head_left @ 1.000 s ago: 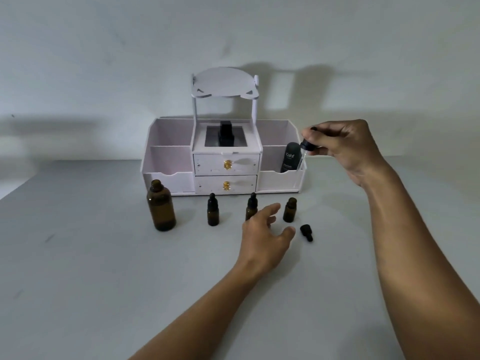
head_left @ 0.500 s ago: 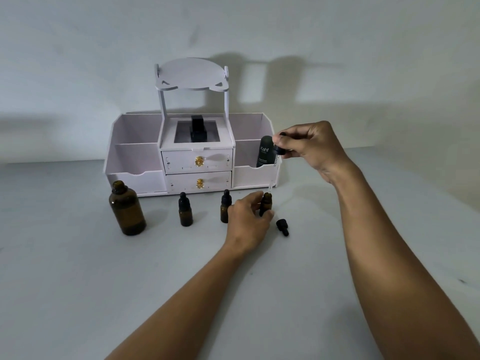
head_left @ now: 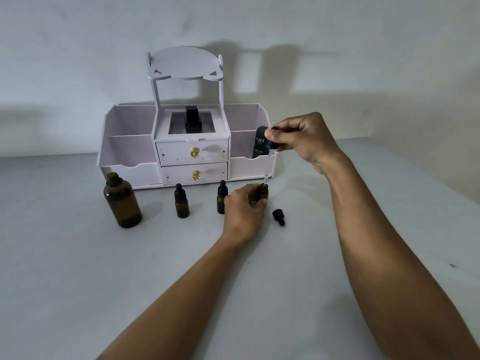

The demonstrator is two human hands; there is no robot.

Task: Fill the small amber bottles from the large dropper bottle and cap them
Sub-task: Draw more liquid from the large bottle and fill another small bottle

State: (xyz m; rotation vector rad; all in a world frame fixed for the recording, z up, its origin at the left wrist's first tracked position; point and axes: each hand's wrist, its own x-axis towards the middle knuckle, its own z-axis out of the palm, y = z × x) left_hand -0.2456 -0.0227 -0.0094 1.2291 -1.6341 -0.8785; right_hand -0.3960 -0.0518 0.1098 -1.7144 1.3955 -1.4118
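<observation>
The large amber bottle (head_left: 122,203) stands uncapped at the left of the table. Two small amber bottles, one (head_left: 181,201) and another (head_left: 221,197), wear black dropper caps. My left hand (head_left: 245,207) grips a third small bottle (head_left: 264,191), which is uncapped. Its black cap (head_left: 278,216) lies on the table just right of it. My right hand (head_left: 298,137) pinches the black bulb of the large dropper (head_left: 270,157); the glass tip hangs just above the open small bottle's mouth.
A white desk organiser (head_left: 189,152) with two drawers, side bins and an oval top stands behind the bottles against the wall. A black tube labelled Kahf (head_left: 259,145) sits in its right bin; a black object (head_left: 192,120) sits in its centre well.
My left hand reached forward and took hold of the uncapped small bottle. My right hand brought the dropper down and left until its tip is over that bottle's mouth.
</observation>
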